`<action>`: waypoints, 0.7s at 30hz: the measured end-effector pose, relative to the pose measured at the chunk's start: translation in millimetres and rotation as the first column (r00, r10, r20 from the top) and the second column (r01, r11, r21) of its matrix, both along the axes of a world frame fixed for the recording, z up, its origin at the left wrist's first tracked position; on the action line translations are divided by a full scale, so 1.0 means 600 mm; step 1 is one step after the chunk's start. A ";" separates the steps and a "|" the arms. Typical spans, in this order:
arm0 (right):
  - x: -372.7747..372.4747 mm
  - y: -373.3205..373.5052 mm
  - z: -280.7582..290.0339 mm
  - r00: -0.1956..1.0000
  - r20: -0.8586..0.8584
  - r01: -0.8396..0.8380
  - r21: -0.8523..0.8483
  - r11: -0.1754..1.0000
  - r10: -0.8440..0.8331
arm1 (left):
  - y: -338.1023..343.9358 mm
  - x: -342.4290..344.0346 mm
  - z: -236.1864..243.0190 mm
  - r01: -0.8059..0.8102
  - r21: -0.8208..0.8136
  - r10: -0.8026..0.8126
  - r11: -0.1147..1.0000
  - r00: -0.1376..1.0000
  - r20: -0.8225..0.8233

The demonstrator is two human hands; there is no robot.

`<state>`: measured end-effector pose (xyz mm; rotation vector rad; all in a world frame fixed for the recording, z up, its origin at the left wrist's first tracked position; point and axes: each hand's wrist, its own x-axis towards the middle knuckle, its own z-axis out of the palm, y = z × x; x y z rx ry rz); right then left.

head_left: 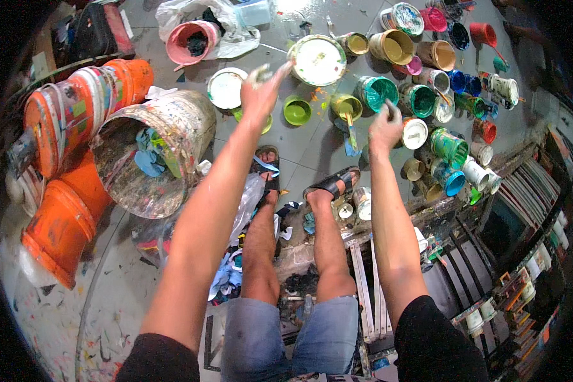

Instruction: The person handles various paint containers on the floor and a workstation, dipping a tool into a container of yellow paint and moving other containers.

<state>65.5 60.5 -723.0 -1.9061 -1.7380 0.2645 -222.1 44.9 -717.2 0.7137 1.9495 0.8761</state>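
My left hand [261, 89] reaches out over the floor between a white-topped tub [226, 89] and a larger paint-flecked white bucket lid [317, 60]. Its fingers are spread and blurred, with pale smears on them; no held object shows clearly. Below it, a light green cup [258, 121] is partly covered by my wrist. My right hand [386, 129] is curled beside a teal paint pot [377, 93]; whether its fingers pinch anything is hidden. Between my hands stand a green paint cup [297, 111] and an olive paint pot [346, 107] with a paint-covered brush [351, 132] leaning out.
Many open paint pots crowd the right, including a green bucket [449, 145] and a tan one [391, 47]. Orange buckets [63, 210] and a large dirty bucket [191, 121] holding gloves lie left. A pink bucket [190, 39] stands far left. Metal racks [461, 254] are near right.
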 end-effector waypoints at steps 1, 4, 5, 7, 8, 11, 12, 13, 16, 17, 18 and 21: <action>0.068 -0.036 -0.054 0.926 -0.284 0.169 -0.271 0.948 -0.247 | 0.033 0.003 -0.024 0.035 0.037 -0.037 0.999 0.998 0.049; 0.187 -0.123 -0.125 0.381 -0.364 0.219 -0.858 0.465 -0.850 | 0.102 0.036 -0.020 0.047 -0.143 -0.009 0.989 0.967 0.254; 0.172 -0.145 -0.127 0.410 -0.220 0.170 -0.935 0.311 -0.885 | 0.097 0.027 -0.025 0.064 -0.153 -0.034 0.986 0.980 0.194; 0.182 -0.166 -0.146 0.481 -0.154 0.096 -0.969 0.227 -0.863 | 0.101 0.029 -0.027 0.059 -0.178 -0.021 0.982 0.977 0.211; 0.197 -0.175 -0.163 0.516 -0.231 0.060 -0.951 0.303 -0.825 | 0.099 0.037 -0.023 0.033 -0.202 0.026 0.979 0.959 0.282; 0.181 -0.157 -0.227 0.742 -0.323 0.096 -0.817 0.569 -0.587 | 0.094 0.029 -0.033 0.027 -0.164 0.051 0.986 0.891 0.452; 0.190 -0.143 -0.253 0.771 -0.378 0.023 -0.788 0.615 -0.513 | 0.101 0.033 -0.031 0.043 -0.146 0.034 0.988 0.875 0.483; 0.195 -0.127 -0.277 0.789 -0.436 -0.057 -0.753 0.655 -0.433 | 0.106 0.034 -0.027 0.052 -0.129 0.022 0.990 0.861 0.508; 0.150 -0.082 -0.298 0.730 -0.399 0.072 -0.762 0.643 -0.555 | 0.116 0.035 -0.023 0.096 -0.090 -0.055 0.991 0.923 0.380; 0.142 -0.076 -0.301 0.755 -0.314 0.165 -0.758 0.631 -0.575 | 0.116 0.039 -0.024 0.096 -0.108 -0.046 0.990 0.920 0.389; 0.141 -0.075 -0.300 0.728 -0.323 0.156 -0.781 0.605 -0.604 | 0.114 0.041 -0.025 0.090 -0.125 -0.033 0.988 0.918 0.396; 0.143 -0.077 -0.290 0.679 -0.342 0.119 -0.822 0.556 -0.650 | 0.113 0.043 -0.029 0.108 -0.126 -0.049 0.986 0.913 0.404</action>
